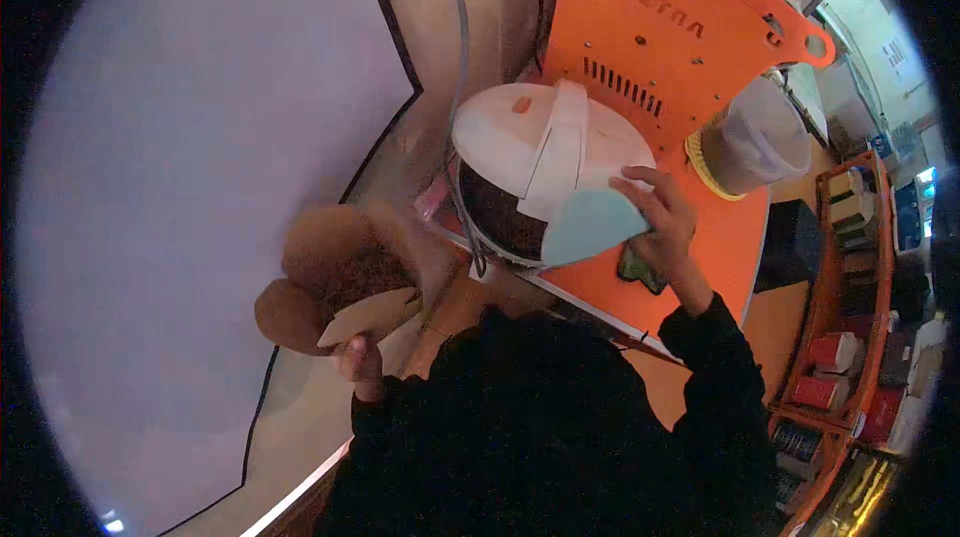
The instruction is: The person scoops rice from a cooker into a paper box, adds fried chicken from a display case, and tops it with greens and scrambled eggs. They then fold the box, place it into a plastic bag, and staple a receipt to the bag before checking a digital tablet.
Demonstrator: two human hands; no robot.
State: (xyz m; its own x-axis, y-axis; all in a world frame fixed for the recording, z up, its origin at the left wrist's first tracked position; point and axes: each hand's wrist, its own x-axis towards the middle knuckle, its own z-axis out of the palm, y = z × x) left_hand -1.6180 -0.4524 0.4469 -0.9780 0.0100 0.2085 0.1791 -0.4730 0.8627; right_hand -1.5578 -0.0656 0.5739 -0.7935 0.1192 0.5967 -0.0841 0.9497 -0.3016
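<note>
At the lower left, my left hand grips the pale front edge of a brown, bag-like holder with dark, grainy matter inside. Its exact kind I cannot make out. On the orange table's corner sits a round white-lidded container with a white handle band and dark contents showing through its side. My right hand has its fingers closed over a light blue, smooth curved piece in front of that container. Whether this piece is loose or attached does not show.
Behind the container stands an orange machine lettered CETRA or similar. A clear tub with a yellow base stands to its right. A dark green item lies on the orange table. A grey cable hangs by the wall; shelves line the right.
</note>
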